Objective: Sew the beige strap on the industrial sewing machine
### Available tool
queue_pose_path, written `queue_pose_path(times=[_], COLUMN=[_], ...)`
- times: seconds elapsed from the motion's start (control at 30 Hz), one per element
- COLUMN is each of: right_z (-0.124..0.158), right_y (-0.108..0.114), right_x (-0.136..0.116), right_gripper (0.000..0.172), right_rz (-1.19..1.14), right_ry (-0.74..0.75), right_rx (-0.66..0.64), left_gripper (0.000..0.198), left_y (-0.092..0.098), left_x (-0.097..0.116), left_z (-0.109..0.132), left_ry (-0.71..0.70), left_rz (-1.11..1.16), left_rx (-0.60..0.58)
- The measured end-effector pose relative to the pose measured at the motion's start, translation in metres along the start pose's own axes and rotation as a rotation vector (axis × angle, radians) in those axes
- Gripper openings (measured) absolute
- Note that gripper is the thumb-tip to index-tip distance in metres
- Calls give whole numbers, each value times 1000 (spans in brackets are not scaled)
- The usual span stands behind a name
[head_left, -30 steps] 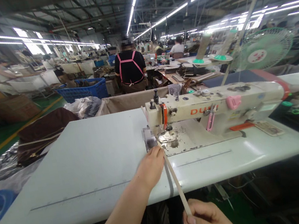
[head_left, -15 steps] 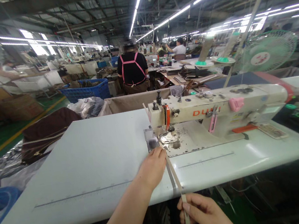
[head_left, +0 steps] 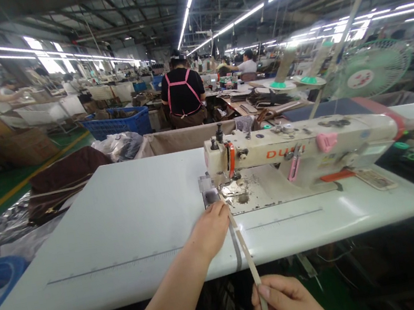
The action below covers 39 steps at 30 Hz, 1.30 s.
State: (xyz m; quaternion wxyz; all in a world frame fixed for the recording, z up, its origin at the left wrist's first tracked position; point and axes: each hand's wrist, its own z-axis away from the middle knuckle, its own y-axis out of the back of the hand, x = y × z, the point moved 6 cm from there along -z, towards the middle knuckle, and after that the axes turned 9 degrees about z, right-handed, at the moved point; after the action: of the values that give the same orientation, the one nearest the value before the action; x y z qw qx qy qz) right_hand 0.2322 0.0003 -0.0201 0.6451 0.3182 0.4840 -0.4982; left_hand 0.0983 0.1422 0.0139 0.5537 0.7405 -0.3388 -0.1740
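While right hand (head_left: pixel 288 303) fingers (head_left: pixel 264 293) pinch strap (head_left: pixel 247 254), left hand (head_left: pixel 210 229) rests flat on it, sewing machine (head_left: pixel 302 149) just ahead.

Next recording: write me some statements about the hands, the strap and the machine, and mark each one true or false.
1. The right hand grips the strap below the table's front edge. True.
2. The strap lies coiled on top of the sewing machine. False: it runs from the needle area over the table edge down to the right hand.
3. The left hand lies on the white table beside the strap, close to the needle plate. True.
4. The fan behind the machine is black. False: it is pale green.
5. Both hands are on the machine's arm. False: neither touches it.
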Motion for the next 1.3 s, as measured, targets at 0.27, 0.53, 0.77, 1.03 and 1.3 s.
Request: queue_pose_path(times=[0.27, 0.53, 0.77, 1.03, 1.3], right_z=[8, 8, 6, 1, 3], right_y=[-3, -2, 0, 2, 7], right_x=[-4, -5, -3, -5, -29], right_gripper=[55, 53, 52, 49, 39], right_rz=[-23, 13, 44, 155, 303], right_ry=[-4, 15, 21, 165, 208], right_rx=[-13, -18, 0, -89, 118], left_gripper=[19, 23, 25, 24, 19], left_y=[-2, -6, -9, -9, -4], left_x=[-3, -3, -5, -6, 1], left_z=[1, 1, 1, 1, 1], left_ry=[22, -8, -26, -1, -65], left_rz=[26, -35, -24, 3, -50], left_rx=[7, -19, 19, 22, 10])
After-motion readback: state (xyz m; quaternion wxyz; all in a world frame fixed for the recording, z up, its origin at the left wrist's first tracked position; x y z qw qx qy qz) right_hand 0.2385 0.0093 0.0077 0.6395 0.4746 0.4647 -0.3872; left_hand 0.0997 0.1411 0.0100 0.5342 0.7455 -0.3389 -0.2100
